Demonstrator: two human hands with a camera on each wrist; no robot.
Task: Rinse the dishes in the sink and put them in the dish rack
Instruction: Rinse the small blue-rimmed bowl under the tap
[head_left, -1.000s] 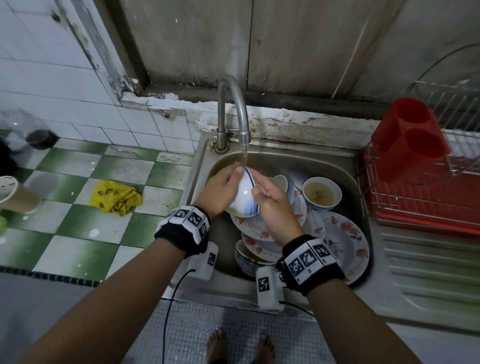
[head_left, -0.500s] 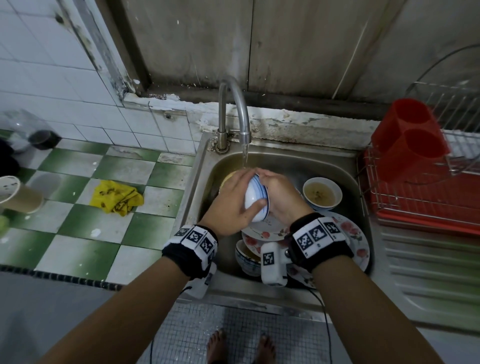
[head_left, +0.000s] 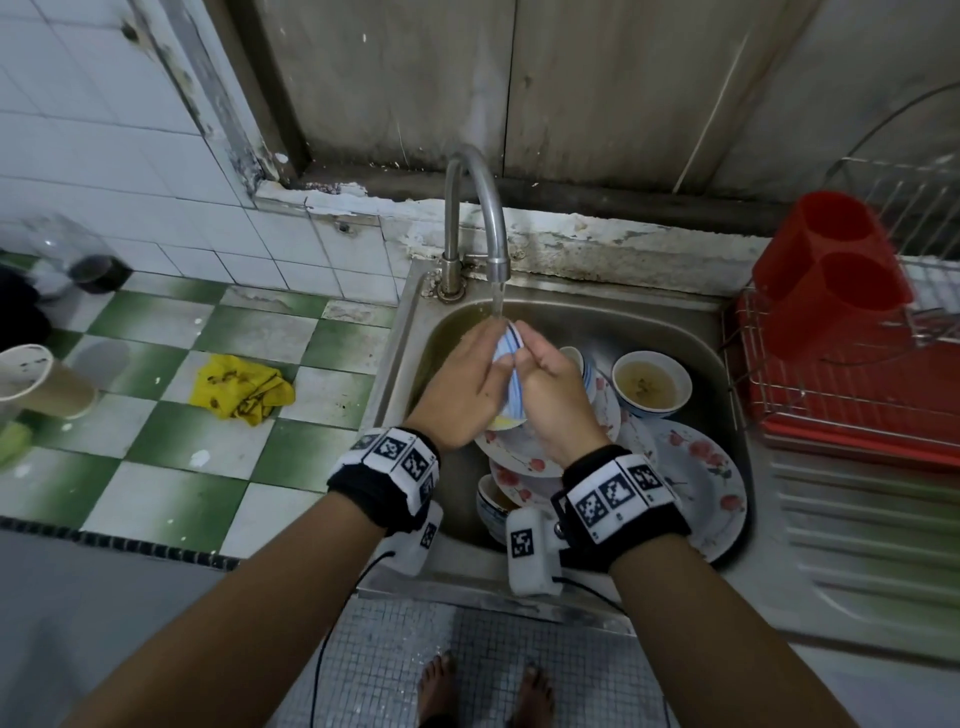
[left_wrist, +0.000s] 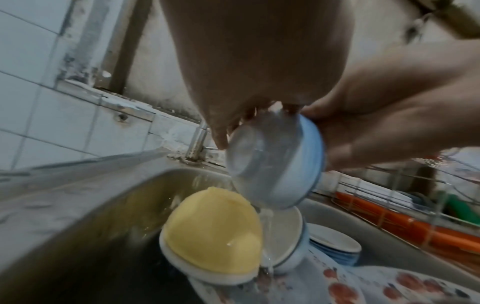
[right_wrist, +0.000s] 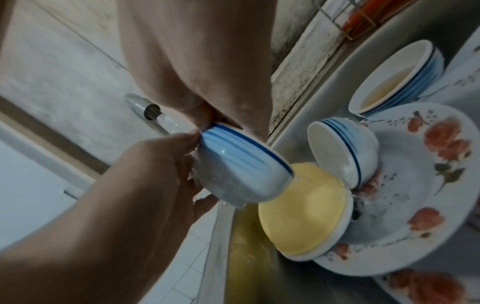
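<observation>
Gripping bowl (head_left: 508, 382) on edge under faucet (head_left: 475, 218), left hand (head_left: 462, 387), right hand (head_left: 558, 400) grips closed; mouth faces right.

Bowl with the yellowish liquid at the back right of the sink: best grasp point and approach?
Take the soup bowl by its rim, from above. It sits upright and holds liquid, so a level pinch, thumb outside and fingers just inside the rim, would likely avoid a spill. The near side is crowded by floral plates; the far and right sides look freer.
</observation>
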